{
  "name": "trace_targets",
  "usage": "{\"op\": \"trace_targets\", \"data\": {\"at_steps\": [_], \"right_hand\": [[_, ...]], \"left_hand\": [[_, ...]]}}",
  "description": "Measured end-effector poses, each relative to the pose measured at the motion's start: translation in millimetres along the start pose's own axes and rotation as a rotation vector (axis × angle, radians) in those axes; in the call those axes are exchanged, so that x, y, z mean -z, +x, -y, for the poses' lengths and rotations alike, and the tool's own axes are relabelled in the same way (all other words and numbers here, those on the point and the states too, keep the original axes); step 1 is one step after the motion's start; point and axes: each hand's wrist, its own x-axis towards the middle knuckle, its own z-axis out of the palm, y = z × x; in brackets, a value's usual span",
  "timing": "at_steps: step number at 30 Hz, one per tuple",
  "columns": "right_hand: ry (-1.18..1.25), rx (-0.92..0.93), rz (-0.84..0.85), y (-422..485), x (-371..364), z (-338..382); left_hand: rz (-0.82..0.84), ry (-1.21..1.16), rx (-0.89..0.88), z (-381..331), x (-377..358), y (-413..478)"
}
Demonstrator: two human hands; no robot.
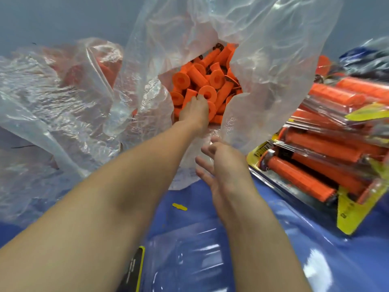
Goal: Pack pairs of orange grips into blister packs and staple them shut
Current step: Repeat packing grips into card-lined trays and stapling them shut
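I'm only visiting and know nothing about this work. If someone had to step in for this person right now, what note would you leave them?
Left hand: inside the clear bag, fingers curled onto an orange grip on the loose pile.
Right hand: open, holding nothing, at the bag's mouth.
Done: filled blister packs stacked at the right.
Left: an empty blister pack lies nearest you. Bring out a pair, fill it, staple it shut.
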Motion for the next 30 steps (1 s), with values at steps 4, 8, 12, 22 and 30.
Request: {"op": "trace_targets", "data": {"at_steps": [4,8,12,22,30], "right_hand": [[0.052,0.024,0.004,-9.9,-1.1,6.7],[0.051,0.030,0.009,-26.6,-7.2,6.1],[0.186,0.026,0.085,-45.6,-16.1,9.8],[0.178,-0.043,0.501,-118.9,-68.5,-27.6],[0.169,0.147,0.621,-134.6,-97.7,-44.1]], "left_hand": [[-0.026,-0.170,0.005,-3.8,46.0,-19.1],[0.085,-0.498,-0.019,8.2,99.1,-63.6],[-0.019,-0.647,-0.157,34.4,149.7,-133.7],[-0.250,-0.512,-0.392,109.7,184.3,-320.8],[-0.398,-0.598,-0.283,129.3,195.3,-346.5]]}}
